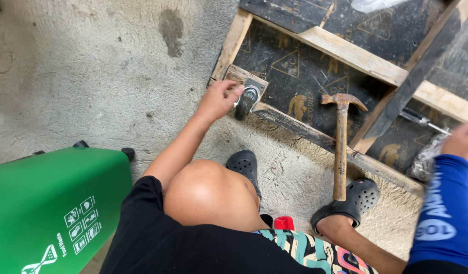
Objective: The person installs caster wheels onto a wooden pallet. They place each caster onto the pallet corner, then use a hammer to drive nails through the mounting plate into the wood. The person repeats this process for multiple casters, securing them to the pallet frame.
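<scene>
My left hand (217, 99) reaches forward to the near corner of a wooden frame (356, 56) lying on the concrete floor. Its fingertips pinch the metal plate of a small black caster wheel (246, 100) mounted on a wood block at that corner. My right hand (462, 141), on a blue-sleeved arm, sits at the right edge of view over a crinkled clear plastic bag (426, 161); its fingers are cut off. A claw hammer (340, 147) with a rusty head and wooden handle lies across the frame's front rail between my hands.
A green wheeled bin (51, 208) lies on its side at lower left. My black perforated clogs (360, 199) stand by the frame's front rail. A screwdriver (422, 120) rests on the dark printed panel inside the frame. A diagonal dark batten (416, 76) crosses the frame.
</scene>
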The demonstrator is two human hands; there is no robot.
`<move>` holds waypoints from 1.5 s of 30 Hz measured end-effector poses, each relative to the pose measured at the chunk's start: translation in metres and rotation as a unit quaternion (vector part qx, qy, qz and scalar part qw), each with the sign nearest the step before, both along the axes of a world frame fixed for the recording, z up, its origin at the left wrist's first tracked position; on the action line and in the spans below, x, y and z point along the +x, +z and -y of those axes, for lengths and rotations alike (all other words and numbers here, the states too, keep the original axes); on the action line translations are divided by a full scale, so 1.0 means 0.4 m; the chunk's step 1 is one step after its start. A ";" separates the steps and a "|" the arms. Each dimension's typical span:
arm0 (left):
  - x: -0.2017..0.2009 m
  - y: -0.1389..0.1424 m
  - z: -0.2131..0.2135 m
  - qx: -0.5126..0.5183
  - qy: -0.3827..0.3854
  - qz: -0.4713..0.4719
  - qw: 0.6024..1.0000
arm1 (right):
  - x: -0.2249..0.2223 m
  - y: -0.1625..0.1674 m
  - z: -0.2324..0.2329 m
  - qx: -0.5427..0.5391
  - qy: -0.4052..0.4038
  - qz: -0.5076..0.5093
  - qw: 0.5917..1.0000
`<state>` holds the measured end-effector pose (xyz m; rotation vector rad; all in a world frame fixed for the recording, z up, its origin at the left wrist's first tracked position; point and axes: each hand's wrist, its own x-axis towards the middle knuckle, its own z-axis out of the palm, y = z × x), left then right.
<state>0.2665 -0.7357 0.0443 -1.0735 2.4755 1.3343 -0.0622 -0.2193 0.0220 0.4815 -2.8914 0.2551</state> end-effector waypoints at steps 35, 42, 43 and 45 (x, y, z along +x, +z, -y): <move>-0.080 -0.063 0.079 -0.064 -0.163 -0.160 0.972 | 0.410 -0.145 0.847 -0.289 0.242 0.426 0.822; -0.115 -0.123 0.050 -0.120 -0.178 -0.185 0.959 | 0.394 -0.102 0.861 -0.211 0.314 0.372 0.848; -0.121 -0.129 0.045 -0.131 -0.188 -0.182 0.956 | 0.393 -0.095 0.863 -0.203 0.321 0.362 0.851; -0.137 -0.138 0.037 -0.146 -0.208 -0.167 0.953 | 0.394 -0.081 0.868 -0.190 0.337 0.348 0.854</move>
